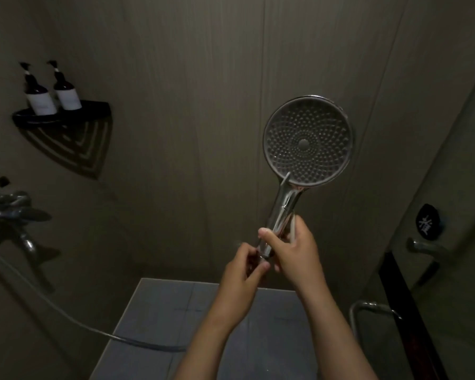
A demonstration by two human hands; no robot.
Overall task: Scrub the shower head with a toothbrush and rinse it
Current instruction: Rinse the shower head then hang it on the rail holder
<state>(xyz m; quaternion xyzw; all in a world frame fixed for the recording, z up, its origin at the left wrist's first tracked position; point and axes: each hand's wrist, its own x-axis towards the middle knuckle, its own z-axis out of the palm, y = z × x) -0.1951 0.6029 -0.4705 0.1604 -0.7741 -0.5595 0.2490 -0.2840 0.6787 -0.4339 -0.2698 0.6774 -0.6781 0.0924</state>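
Note:
A round chrome shower head (307, 141) is held upright in front of the wall, its nozzle face turned toward me. My right hand (294, 253) grips its chrome handle (284, 204). A thin white toothbrush (285, 179) lies along that handle under the same grip, its upper end at the lower rim of the nozzle face. My left hand (242, 272) pinches the bottom end of the handle, where the hose joins. The silver hose (66, 311) runs from the left wall down behind my left forearm.
A chrome mixer tap (14, 212) sticks out at the left. Above it a black corner shelf (99, 105) holds two dark pump bottles (52, 91). A glass door with a handle (425, 246) stands at the right, a metal rail (373, 307) below it. Grey floor tiles (162, 311) lie beneath.

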